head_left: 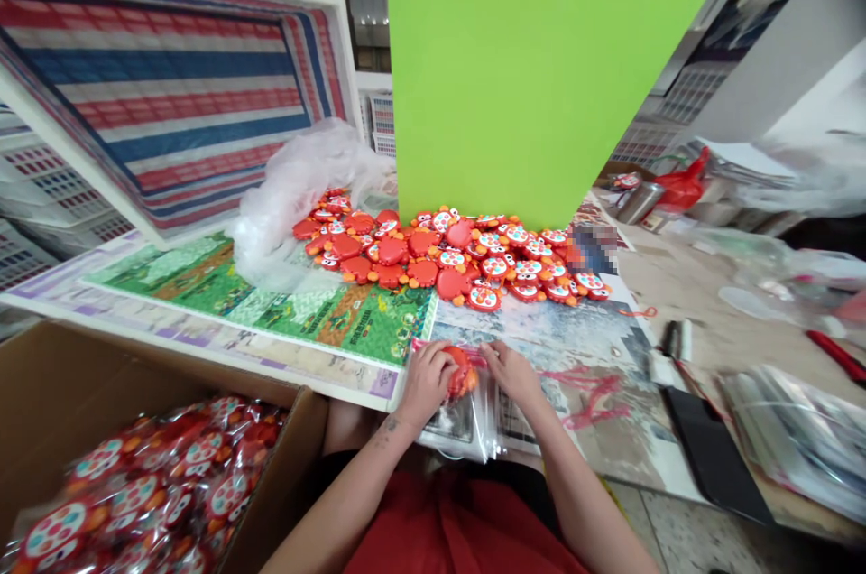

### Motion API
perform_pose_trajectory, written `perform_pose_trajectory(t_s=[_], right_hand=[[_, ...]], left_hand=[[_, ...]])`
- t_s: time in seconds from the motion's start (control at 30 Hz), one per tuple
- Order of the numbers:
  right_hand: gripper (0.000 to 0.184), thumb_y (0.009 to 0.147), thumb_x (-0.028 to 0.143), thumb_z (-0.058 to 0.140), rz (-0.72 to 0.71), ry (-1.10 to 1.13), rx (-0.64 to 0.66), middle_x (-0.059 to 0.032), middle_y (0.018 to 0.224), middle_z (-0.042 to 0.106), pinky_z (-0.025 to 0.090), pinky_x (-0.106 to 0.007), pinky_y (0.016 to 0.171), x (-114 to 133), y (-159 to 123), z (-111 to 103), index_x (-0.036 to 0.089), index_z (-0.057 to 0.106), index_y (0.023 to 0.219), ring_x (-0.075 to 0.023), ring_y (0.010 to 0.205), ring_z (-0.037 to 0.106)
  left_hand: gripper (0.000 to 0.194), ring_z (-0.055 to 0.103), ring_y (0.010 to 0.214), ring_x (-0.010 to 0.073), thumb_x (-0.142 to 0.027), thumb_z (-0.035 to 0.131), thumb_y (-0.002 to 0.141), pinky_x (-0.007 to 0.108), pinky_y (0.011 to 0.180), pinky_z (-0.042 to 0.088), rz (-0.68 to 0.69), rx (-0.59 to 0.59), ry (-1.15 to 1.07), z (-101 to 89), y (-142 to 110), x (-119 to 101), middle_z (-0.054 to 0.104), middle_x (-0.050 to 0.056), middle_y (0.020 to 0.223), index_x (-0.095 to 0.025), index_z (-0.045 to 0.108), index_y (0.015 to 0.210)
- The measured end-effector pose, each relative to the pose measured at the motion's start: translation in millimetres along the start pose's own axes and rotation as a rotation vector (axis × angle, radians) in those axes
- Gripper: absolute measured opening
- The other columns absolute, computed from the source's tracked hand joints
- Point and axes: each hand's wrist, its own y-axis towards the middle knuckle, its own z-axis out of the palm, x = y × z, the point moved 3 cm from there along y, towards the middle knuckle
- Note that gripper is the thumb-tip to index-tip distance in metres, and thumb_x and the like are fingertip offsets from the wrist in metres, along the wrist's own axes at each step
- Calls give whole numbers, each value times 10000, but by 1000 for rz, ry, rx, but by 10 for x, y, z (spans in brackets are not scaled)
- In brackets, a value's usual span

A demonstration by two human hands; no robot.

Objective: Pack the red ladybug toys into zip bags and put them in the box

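At the table's front edge, my left hand (428, 383) has its fingers curled on a red crab-shaped toy (463, 374). The toy is at the mouth of a clear zip bag (482, 430) with a pink strip along its top. My right hand (512, 372) pinches the bag's upper edge on the other side. Part of the toy is hidden by my left fingers. More clear bags appear to lie under this one. Farther back spreads a pile of the same red toys (423, 273), some showing white faces with coloured dots.
A cardboard box (301, 448) at lower left holds bagged toys (193, 466). Behind the pile stands a green board (528, 96); a striped-lined bin (169, 87) tilts at left beside crumpled plastic (290, 204). At right lie a dark phone-like slab (717, 457) and stacked clear bags (805, 439).
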Motion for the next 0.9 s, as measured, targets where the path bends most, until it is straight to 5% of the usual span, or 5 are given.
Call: perform_pose_trajectory(t_s=[0.17,0.37,0.53,0.63,0.9], right_hand=[[364,863,280,441,-22,128,14,-29,778,699,462,-307,656,61,-165,129,233,587,1193,-219,700,657],[436,879,286,367,4,336,-93,9,640,613,456,-302,560,328,-176,151,190,520,1276,-194,541,585],[437,914,414,397,2,569,-104,18,657,583,500,-318,575,387,-168,78,214,479,1294,-187,557,594],[445,926,432,391,13,639,-115,9,678,590,517,-327,583,382,-182,46,208,461,1304,-186,573,597],[359,910,277,468,-343,165,-209,-88,1086,664,425,-457,960,660,-190,-81,241,570,1252,-268,1060,556]], left_hand=[[64,510,1203,244,-155,562,848,457,1035,370,-92,148,-36,-45,119,34,605,89,1249,-201,605,837],[100,598,819,182,-204,489,882,337,838,460,-158,312,-137,-154,191,-76,647,11,813,-209,589,877],[313,512,1164,260,-306,608,828,444,1002,392,-252,-59,-204,-350,117,-11,596,105,1208,-204,568,1122],[434,601,1034,234,-356,578,844,392,873,486,-462,-55,-438,-314,56,170,607,129,1194,-176,505,1233],[167,629,734,166,-299,525,846,308,729,509,-509,111,-597,-146,63,168,681,24,809,-165,617,886]])
